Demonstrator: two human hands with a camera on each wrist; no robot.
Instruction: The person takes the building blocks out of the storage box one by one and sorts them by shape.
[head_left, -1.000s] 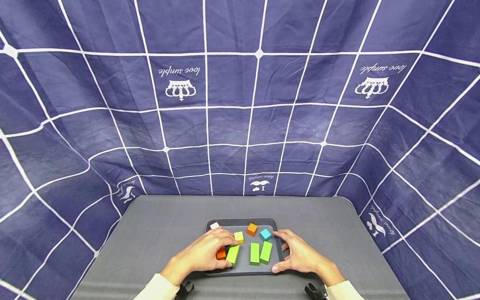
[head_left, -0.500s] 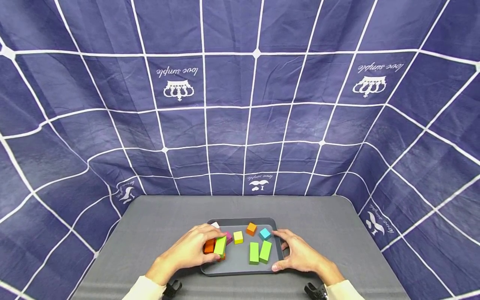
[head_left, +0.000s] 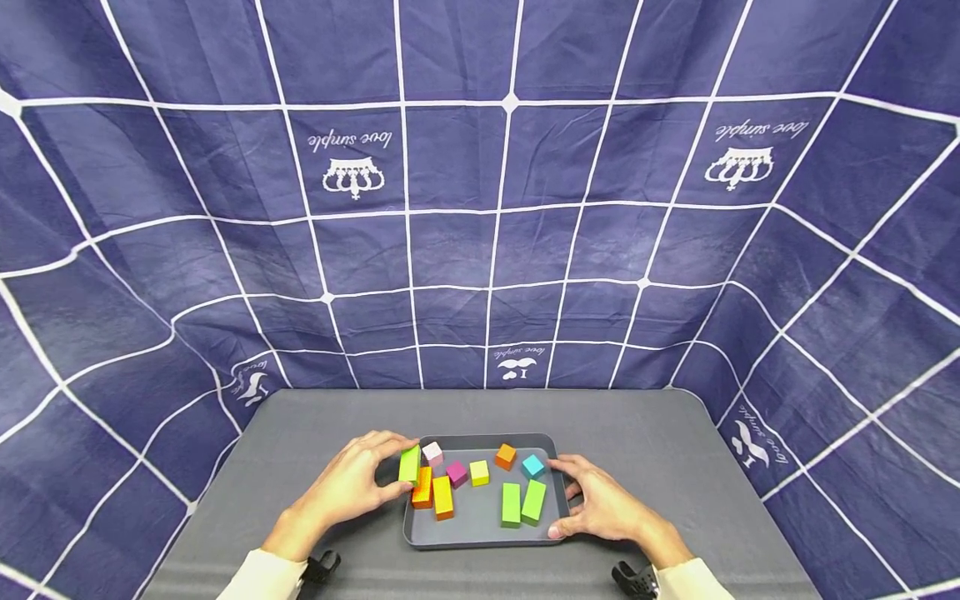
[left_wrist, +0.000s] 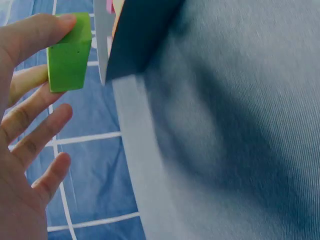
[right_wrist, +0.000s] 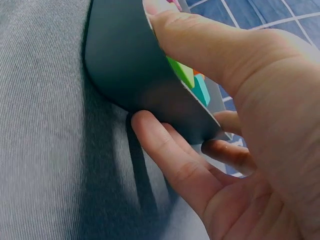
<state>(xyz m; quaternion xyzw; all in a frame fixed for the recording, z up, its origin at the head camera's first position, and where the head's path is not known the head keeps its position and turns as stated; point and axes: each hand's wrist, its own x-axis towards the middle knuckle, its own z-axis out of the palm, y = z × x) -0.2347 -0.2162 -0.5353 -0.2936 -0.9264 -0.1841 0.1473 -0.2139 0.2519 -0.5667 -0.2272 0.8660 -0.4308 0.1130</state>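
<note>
since the earlier frames the left hand (head_left: 352, 483) has pulled back from the middle of the tray to its left edge, taking the long lime green wooden block (head_left: 408, 464) with it, and that uncovered the two orange blocks and the magenta cube that were under the fingers. the tray looks to have slid a bit to the left too.

fingertips first: the left thumb and first fingers are pinching that lime block, which stands on end right at the far left corner of the dark grey plastic tray (head_left: 480, 540). the left wrist view shows the same block (left_wrist: 69, 53) gripped at the fingertips, the other fingers spread loose below it, just beside the tray's edge (left_wrist: 135, 35).

the right hand (head_left: 600, 507) is clamped on the tray's right rim, thumb on the near corner, fingers along the side. in the right wrist view the thumb (right_wrist: 200, 42) lies over the rim and the fingers (right_wrist: 170, 155) curl under the tray (right_wrist: 125, 60).

inside the tray: a pale pink cube (head_left: 432, 453), two orange rectangular blocks (head_left: 434, 492) lying side by side, a magenta cube (head_left: 457, 473), a yellow cube (head_left: 479, 472), an orange cube (head_left: 506, 456), a turquoise cube (head_left: 532, 466) and two more long green blocks (head_left: 522, 502) near the right side.

it all sits on a grey cloth-covered table (head_left: 315, 433), with a navy backdrop with a white grid (head_left: 480, 208) behind.
</note>
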